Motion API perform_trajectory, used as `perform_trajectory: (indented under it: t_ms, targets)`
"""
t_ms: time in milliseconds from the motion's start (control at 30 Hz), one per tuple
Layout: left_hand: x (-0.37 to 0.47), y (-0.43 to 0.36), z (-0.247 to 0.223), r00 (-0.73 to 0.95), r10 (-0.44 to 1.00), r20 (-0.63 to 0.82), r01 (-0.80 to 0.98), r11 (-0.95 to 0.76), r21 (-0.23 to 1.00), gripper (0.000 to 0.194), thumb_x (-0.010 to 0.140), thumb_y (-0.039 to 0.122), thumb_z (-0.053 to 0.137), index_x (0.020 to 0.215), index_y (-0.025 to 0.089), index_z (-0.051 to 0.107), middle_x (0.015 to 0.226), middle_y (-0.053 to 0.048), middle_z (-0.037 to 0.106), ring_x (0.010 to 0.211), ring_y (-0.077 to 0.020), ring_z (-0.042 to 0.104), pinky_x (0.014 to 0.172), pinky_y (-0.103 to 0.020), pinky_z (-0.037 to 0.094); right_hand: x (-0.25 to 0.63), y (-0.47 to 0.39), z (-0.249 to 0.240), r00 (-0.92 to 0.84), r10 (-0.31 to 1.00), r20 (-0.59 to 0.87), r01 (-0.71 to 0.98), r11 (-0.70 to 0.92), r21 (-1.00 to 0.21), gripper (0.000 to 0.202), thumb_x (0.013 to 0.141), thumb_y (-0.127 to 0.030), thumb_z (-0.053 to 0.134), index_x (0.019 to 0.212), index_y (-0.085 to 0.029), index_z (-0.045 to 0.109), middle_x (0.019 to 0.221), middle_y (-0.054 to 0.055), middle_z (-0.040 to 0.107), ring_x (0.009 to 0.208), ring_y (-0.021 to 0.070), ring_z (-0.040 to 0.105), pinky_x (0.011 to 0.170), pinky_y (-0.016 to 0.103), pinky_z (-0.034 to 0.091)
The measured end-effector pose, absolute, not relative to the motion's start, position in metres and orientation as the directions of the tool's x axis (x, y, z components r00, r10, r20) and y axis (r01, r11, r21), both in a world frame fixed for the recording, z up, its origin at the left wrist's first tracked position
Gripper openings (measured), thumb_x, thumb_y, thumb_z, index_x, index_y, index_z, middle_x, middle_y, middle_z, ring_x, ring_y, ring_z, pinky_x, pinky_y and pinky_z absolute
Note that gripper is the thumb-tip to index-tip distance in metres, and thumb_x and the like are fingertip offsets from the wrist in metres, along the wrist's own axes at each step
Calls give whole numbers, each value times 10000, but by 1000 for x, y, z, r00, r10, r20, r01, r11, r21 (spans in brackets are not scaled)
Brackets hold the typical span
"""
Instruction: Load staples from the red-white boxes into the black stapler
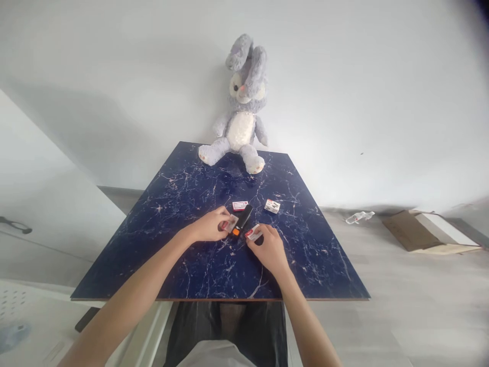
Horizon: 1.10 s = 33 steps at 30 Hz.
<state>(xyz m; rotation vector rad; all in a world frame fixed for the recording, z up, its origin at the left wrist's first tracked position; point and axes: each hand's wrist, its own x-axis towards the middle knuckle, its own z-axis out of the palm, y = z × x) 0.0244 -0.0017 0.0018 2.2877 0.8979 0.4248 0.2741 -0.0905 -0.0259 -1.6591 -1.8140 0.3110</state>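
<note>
My left hand [211, 225] is closed on a small white-and-red packet [230, 223], just left of a black stapler-like object [245, 216]. At that object's near end lies a small orange piece [236, 232]. On the other side, my right hand [270, 245] pinches a second white-and-red packet [252, 232]. A flat white box with a red edge [240, 206] rests beyond my left hand. Farther right, a small white box with dark pictures [272, 206] sits on the blue marbled table [214, 275]. Fine print on the packets is too small to read.
A grey plush rabbit [241, 127] sits at the table's far edge against the wall. On the floor to the right are a clear plastic item [359, 217] and an open cardboard box [431, 232]. A dark object [87, 319] lies below the table's left front corner.
</note>
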Motion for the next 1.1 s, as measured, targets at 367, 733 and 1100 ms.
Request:
perform_trajectory:
  t_ms: [367,733,1100]
  targets:
    - [38,-4,-20,709,697,109,472,-584,661,1110,667,489,834,1590,301,247,1414,-112,549,1279,-360,478,1059,-488,401,274,-85,28,-162,881,444,715,415,-562,323,815,-276,657,1133,-238,610,1350,98,616,1280,292,542,1081,470,426]
    - [30,3,-26,736,663,137,418,-604,679,986,653,534,835,1514,295,416,1446,-116,531,1315,-368,444,1091,-527,351,241,4,57,-107,965,239,934,180,-310,348,977,-397,439,1091,-168,674,1148,154,703,1143,305,629,1000,461,462]
    - [34,-5,-11,645,723,247,363,-575,733,706,700,429,818,1339,248,578,1298,-104,596,1199,-314,554,1019,-448,443,205,69,46,-64,961,-268,993,34,-115,549,712,-484,733,1115,-112,698,1146,216,702,1047,350,678,824,373,518]
